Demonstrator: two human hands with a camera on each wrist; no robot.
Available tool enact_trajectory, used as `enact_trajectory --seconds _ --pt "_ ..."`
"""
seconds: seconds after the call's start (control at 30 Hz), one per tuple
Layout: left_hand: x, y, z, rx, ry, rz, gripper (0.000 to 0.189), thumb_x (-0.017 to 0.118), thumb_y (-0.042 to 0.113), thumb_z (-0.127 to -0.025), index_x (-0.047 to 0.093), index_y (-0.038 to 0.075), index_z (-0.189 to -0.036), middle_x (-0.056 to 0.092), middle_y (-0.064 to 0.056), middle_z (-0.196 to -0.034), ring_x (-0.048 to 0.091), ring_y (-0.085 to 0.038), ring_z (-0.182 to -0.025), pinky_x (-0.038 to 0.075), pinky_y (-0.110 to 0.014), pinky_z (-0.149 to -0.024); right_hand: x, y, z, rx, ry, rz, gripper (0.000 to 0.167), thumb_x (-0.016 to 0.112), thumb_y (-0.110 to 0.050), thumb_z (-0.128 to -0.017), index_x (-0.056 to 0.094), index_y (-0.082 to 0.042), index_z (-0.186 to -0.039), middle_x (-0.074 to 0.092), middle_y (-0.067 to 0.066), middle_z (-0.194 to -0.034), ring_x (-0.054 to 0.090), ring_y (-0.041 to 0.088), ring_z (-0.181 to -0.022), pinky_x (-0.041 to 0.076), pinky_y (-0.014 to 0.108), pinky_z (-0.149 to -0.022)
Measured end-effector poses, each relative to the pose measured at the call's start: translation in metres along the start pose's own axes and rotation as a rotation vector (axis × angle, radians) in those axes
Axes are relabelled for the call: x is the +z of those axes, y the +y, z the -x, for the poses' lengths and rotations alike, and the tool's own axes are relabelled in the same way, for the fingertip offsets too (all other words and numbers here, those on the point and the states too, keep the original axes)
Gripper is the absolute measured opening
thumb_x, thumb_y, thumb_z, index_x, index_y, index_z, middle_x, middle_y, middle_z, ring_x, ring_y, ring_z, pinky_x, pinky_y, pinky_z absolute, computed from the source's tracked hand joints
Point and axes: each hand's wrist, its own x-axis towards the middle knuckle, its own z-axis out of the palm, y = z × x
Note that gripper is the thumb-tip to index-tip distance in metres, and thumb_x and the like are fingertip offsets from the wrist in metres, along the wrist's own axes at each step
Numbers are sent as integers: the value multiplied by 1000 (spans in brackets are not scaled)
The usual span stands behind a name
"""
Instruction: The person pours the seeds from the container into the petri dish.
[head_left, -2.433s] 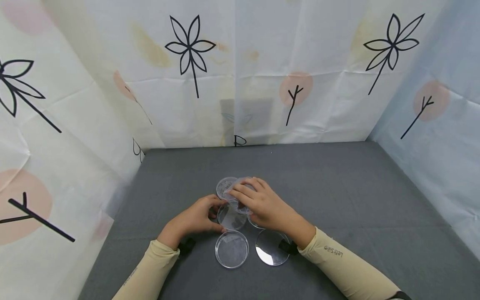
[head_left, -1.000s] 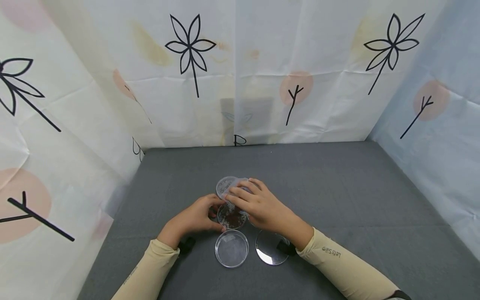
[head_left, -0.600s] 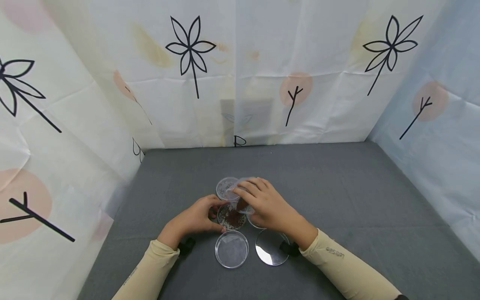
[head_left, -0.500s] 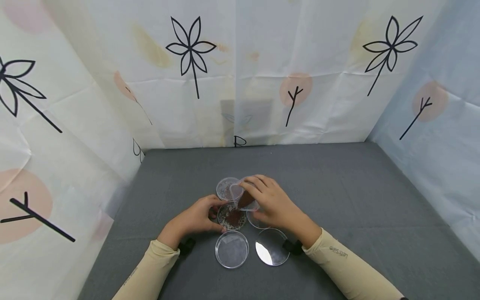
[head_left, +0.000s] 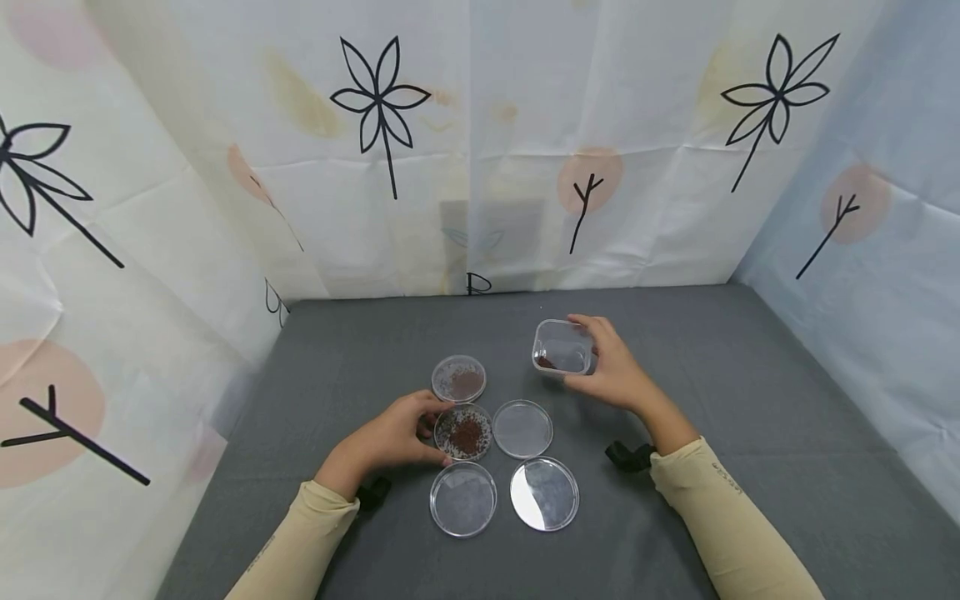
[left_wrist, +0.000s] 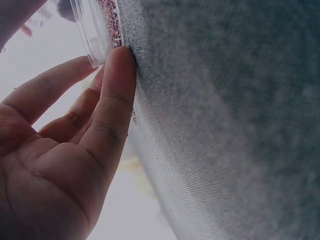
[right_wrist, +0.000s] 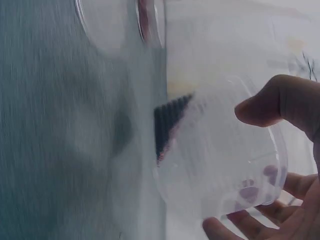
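Observation:
My left hand [head_left: 397, 432] grips the left side of a clear petri dish [head_left: 465, 433] on the table, thumb near and fingers behind. White and reddish-brown grains lie in that dish; in the left wrist view the grains [left_wrist: 111, 22] show through its wall, just above my thumb. At the back right, my right hand [head_left: 618, 371] holds a clear plastic tub [head_left: 561, 343] by its right side, raised and tilted. A small heap of reddish-brown grains [head_left: 546, 362] sits in the tub's lower left corner. The right wrist view shows the dark heap [right_wrist: 169, 125] through the tub's wall.
Behind the gripped dish stands another petri dish [head_left: 459, 379] with similar grains. A clear dish [head_left: 522, 429] is to its right. Two more round clear pieces, one front left [head_left: 462, 498] and one front right [head_left: 544, 493], lie nearer me. Printed cloth [head_left: 510, 125] encloses the grey table [head_left: 675, 350].
Reddish-brown grains have come from the tub into the dish at my left hand. My right hand then carried the tub away to the right and back. My left hand stayed put.

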Motion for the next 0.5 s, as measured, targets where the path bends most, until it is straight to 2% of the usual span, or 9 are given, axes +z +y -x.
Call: enact_trajectory --seconds 0.13,0.3,0.5 --pt "1 -1 0 4 -3 -6 86 99 22 -75 60 -2 -148 63 -13 -116 64 -21 -101 63 -27 -86 -12 17 3 110 -22 -46 86 81 -5 -87 38 -5 -161 42 27 -151 42 46 -143 40 74 -115" --pt "1 -2 0 0 -6 -9 86 99 23 -76 60 -1 -148 62 -11 -114 63 -19 -100 62 -26 -87 -21 31 6 174 -35 -68 84 79 -7 -93 34 -4 -164 38 28 -156 38 49 -145 40 73 -115" --pt "1 -2 -1 -4 -5 11 85 99 21 -75 60 -1 -148 62 -13 -117 63 -21 -103 63 -26 -88 -24 38 8 223 -44 -117 84 78 -8 -94 32 -4 -165 34 29 -161 34 54 -147 42 71 -115"
